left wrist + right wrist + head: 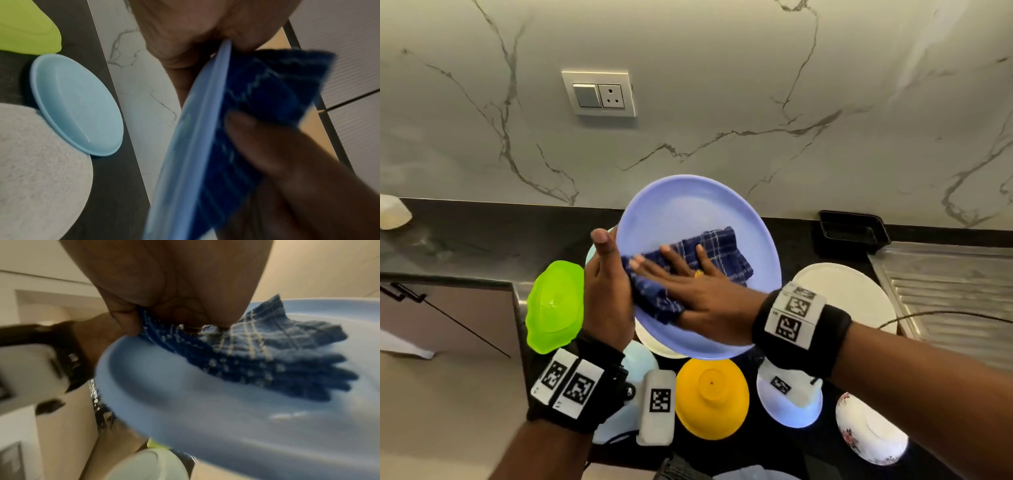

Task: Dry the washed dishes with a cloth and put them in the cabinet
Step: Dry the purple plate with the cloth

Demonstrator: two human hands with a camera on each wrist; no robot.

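Note:
I hold a periwinkle-blue plate up over the counter, tilted with its face toward me. My left hand grips its left rim, thumb on the front and fingers hidden behind. A dark blue checked cloth lies folded on the plate's face. My right hand presses it down with flat, spread fingers. In the left wrist view the plate shows edge-on with the cloth against it. The right wrist view shows the cloth bunched under my palm on the plate.
Below on the dark counter are an upturned green bowl, an upturned yellow bowl, a light blue dish, a white plate and a flowered bowl. A black tray and a steel drainer lie to the right.

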